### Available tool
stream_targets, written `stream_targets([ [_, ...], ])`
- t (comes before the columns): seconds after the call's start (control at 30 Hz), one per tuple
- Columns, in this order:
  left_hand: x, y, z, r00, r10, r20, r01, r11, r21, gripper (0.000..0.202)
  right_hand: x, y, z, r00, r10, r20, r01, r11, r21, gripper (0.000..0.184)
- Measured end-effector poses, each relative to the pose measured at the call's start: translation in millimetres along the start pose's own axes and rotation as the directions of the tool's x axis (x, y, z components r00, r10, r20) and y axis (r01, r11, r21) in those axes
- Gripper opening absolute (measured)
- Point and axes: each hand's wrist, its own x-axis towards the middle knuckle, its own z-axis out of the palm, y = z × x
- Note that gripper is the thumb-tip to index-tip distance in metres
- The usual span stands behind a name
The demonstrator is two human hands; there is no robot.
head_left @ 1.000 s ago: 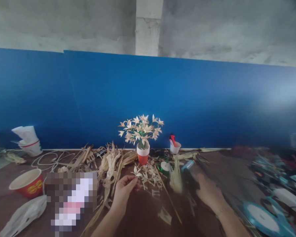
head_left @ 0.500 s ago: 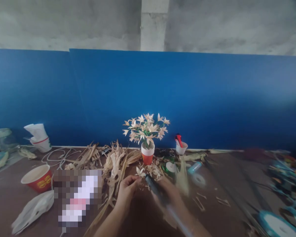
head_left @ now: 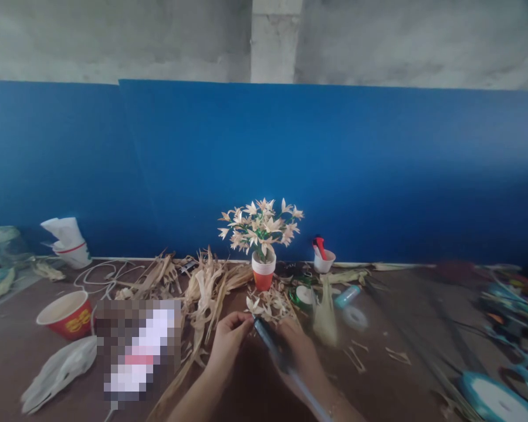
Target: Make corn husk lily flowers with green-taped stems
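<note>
Dark tool [head_left: 269,341] in right grip [head_left: 300,354], tip seemingly at left fingertips [head_left: 245,319]

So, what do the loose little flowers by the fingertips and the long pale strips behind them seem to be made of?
The loose flowers look like cut dried husk or straw: matte cream, thin pointed petals, though small and blurred. The strips look like dried corn husk or similar leaf: dull beige, fibrous, curled and split lengthwise.

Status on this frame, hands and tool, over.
Left hand pinched shut, contents too small to tell. Right hand grips dark stick-like tool, tip at left fingertips. Loose husk flowers just beyond.
</note>
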Motion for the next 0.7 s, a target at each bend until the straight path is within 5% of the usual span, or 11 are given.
stream_targets([
  [0.7, -3.3, 3.8, 1.7, 1.000, 0.005, 0.002, -0.005, 1.000, 0.004, 0.041, 1.2, 0.0, -4.1, 0.991, 0.079, 0.110, -0.083, 0.996, 0.038, 0.027],
])
